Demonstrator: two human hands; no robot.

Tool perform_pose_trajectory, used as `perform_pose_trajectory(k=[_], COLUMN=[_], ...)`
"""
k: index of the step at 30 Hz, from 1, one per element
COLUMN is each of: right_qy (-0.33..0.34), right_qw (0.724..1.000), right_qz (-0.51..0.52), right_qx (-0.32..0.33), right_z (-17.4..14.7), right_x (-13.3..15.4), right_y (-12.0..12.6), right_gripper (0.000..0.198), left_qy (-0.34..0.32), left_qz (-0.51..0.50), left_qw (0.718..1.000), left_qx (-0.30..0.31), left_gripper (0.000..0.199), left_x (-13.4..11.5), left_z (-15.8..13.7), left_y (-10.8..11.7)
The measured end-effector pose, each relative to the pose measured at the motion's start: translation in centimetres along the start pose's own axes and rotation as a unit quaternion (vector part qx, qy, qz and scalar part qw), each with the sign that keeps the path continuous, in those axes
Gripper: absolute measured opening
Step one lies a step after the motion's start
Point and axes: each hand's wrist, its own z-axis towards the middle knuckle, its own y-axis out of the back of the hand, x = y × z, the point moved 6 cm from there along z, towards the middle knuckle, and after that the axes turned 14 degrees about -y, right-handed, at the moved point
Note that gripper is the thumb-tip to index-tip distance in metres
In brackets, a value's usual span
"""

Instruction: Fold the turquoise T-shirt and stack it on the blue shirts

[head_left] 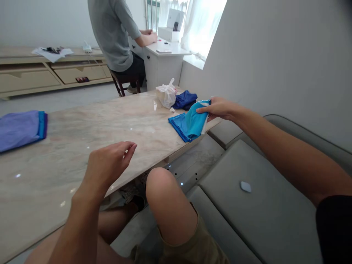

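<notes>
My right hand (217, 109) reaches out to the far right edge of the marble table (82, 146) and grips a turquoise garment (192, 123) that lies folded over a bright blue cloth (178, 126). My left hand (108, 167) hovers above the near table edge, fingers loosely apart, holding nothing. A dark blue garment (185, 99) and a white plastic bag (166, 95) lie just beyond the turquoise one. A folded stack of purple and blue cloth (20, 128) rests at the table's left end.
I sit on a grey sofa (255, 205) with a small white object (245, 186) on its cushion; my knee (162, 187) is below the table edge. Another person in a grey shirt (112, 33) sits at a white desk (165, 55) behind. A low beige cabinet (41, 75) lines the back wall.
</notes>
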Motion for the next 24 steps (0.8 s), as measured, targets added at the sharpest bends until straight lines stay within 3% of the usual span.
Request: perform_pose_trajectory(k=[5, 8, 11, 15, 18, 21, 24], right_qy=[0.03, 0.025, -0.04, -0.189, -0.213, -0.191, -0.049], right_qw=[0.992, 0.986, 0.981, 0.972, 0.969, 0.981, 0.985], right_qz=[0.125, 0.165, 0.184, 0.117, 0.068, -0.011, -0.121], right_qx=[0.017, 0.005, 0.04, 0.074, 0.101, 0.027, -0.111], right_z=[4.4, 6.5, 7.6, 6.5, 5.0, 5.2, 7.4], right_x=[0.5, -1.3, -7.1, -18.4, -23.8, -25.0, -21.2], right_y=[3.2, 3.2, 0.4, -4.7, -6.2, -4.4, -2.0], right_gripper=[0.037, 0.033, 0.034, 0.027, 0.029, 0.035, 0.032], left_qy=[-0.001, 0.006, 0.005, 0.0, 0.006, 0.015, 0.008], left_qz=[0.024, 0.029, 0.037, 0.053, 0.059, 0.063, 0.044], left_qw=[0.999, 0.998, 0.996, 0.991, 0.986, 0.985, 0.989], left_qx=[0.034, 0.051, 0.077, 0.124, 0.155, 0.157, 0.142], left_gripper=[0.05, 0.049, 0.048, 0.051, 0.055, 0.055, 0.048], left_x=[-0.6, -0.5, -0.3, 0.2, 0.5, 0.4, -0.1], left_z=[1.8, 2.6, 2.6, 1.2, 0.2, 0.2, 0.9], left_y=[-1.4, -2.2, -3.4, -5.5, -6.4, -6.5, -6.6])
